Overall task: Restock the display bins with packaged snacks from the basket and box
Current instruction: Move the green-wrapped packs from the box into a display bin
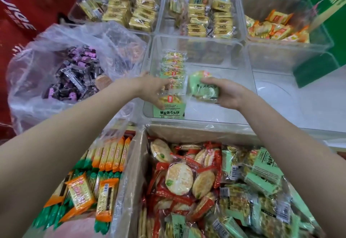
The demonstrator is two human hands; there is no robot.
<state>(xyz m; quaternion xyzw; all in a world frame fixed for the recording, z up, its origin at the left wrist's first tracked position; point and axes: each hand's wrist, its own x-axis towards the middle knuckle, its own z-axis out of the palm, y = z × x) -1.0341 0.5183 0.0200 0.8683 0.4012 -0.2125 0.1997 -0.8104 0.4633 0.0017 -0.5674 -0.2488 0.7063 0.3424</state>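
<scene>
From the head camera, both bare arms reach forward into a clear display bin (243, 54) in the middle of the rack. The left hand (151, 89) rests against a row of green-and-yellow snack packs (173, 73) standing on edge along the bin's left side; its fingers curl loosely over the nearest packs, steadying them, with the thumb down by the front pack, whose green label faces the camera. The right hand (227, 92) grasps a green snack pack (203, 88) with a round biscuit inside, fingers wrapped over its top, holding it just beside the row, low inside the bin.

Nearest the camera, an open cardboard box (142, 144) lined with clear plastic holds a loose heap of red-wrapped round crackers (179, 178) on its left and more green-wrapped packs (262, 177) on its right. Left of the box, orange and green cracker packs (104, 163) lie stacked in another container whose walls I cannot make out.

Farther left, a large clear plastic bag (78, 37) stands open with purple-and-black wrapped sweets (74, 76) inside. Behind the working bin, two bins hold yellow biscuit packs (129, 9), and one at the right holds orange-and-yellow packs (275, 28). A red carton (16, 13) stands at far left, a green display board (325, 13) at far right.
</scene>
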